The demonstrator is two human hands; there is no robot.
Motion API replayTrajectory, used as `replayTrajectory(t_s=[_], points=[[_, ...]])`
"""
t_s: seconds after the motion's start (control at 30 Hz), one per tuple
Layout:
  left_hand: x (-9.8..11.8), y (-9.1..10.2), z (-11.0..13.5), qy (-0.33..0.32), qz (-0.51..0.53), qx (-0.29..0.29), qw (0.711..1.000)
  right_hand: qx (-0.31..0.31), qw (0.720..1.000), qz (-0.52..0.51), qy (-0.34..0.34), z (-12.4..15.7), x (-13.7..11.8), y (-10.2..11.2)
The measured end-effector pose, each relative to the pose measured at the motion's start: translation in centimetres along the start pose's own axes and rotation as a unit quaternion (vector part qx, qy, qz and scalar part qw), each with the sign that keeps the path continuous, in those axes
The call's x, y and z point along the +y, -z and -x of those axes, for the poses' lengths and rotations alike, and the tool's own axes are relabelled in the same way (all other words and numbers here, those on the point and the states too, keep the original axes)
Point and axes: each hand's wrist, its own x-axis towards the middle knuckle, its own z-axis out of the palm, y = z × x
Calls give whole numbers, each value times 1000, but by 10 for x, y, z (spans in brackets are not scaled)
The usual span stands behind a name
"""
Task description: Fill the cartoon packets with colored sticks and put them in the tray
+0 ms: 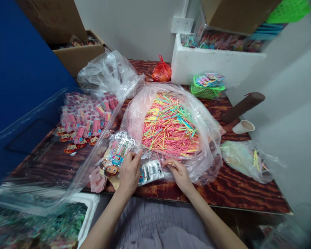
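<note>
A large clear plastic bag (134, 117), rolled open, holds a heap of thin pink, yellow, green and blue sticks (171, 128). At its near edge my left hand (129, 171) is closed on a small silvery printed packet (152, 172) with a barcode. My right hand (180, 174) is closed around a small bundle of sticks (171, 164), their ends showing, just right of the packet's end. Left of my left hand lies a pile of clear-topped pouches (119, 150) with a cartoon face, beside a pink cloth-like piece (97, 180).
Filled pink pouches (85, 116) are stacked on the left behind a clear plastic sheet. A white foam box (215, 64), a green basket (207, 91), a red bag (161, 72), a paper cup (243, 127) and a brown cylinder (242, 105) stand around the back and right.
</note>
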Motion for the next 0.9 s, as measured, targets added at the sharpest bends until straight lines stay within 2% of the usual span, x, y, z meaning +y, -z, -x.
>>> replayTrajectory(t_s=[0.17, 0.37, 0.47, 0.57, 0.67, 0.73, 0.8, 0.9], points=[[-4, 0, 2, -8, 43, 54, 998, -2, 1000, 11, 1, 1, -5, 0], [-6, 5, 2, -20, 57, 39, 997, -8, 1000, 21, 6, 3, -4, 0], [-1, 18, -1, -1, 82, 66, 994, 32, 999, 9, -13, 1, 0, 8], [4, 32, -5, 27, 102, 96, 990, 75, 997, 21, -26, -6, -2, 24], [9, 40, -7, 37, 115, 99, 988, 22, 988, 153, 19, -13, -10, 40], [12, 42, -8, 34, 130, 90, 987, -36, 964, 258, 50, -14, -14, 45], [16, 41, -8, 29, 149, 81, 985, -70, 937, 338, 57, -14, -14, 42], [22, 37, -8, 30, 176, 72, 981, -73, 892, 445, 33, -15, -10, 26]])
